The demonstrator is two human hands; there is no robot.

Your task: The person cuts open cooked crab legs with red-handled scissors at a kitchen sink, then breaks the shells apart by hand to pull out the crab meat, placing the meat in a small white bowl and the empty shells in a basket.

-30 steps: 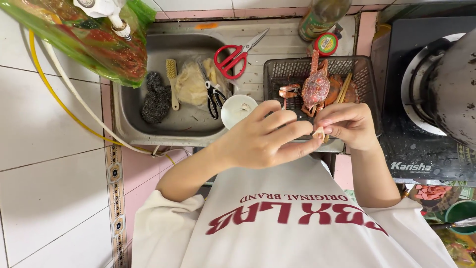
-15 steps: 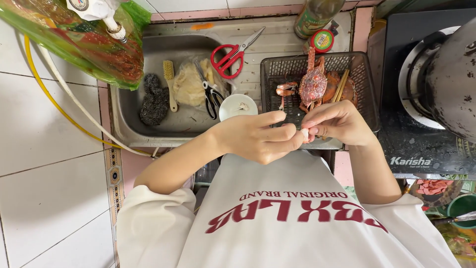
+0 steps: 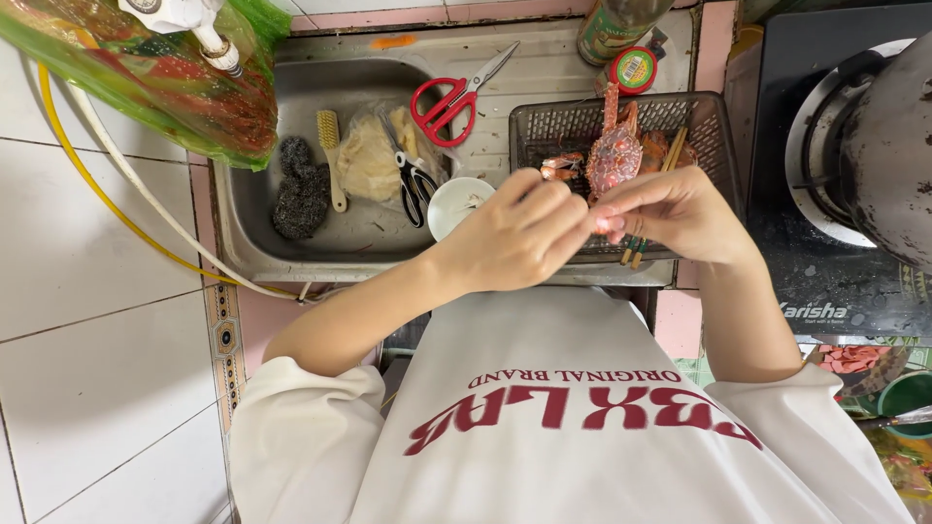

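My left hand and my right hand meet fingertip to fingertip over the near edge of a dark mesh basket. Both pinch a small pink piece, too small to identify. An orange-red crab lies in the basket just beyond my fingers, with more crab parts and wooden chopsticks beside it. A small white bowl stands left of my left hand, by the basket.
A steel sink holds a steel scourer, a brush, a plastic bag and black scissors. Red scissors lie on the sink's drainboard. A green bag hangs top left. A stove with a pot is on the right.
Both hands stay pressed together on the small piece, the fingers shifting slightly. The view has drifted a little.
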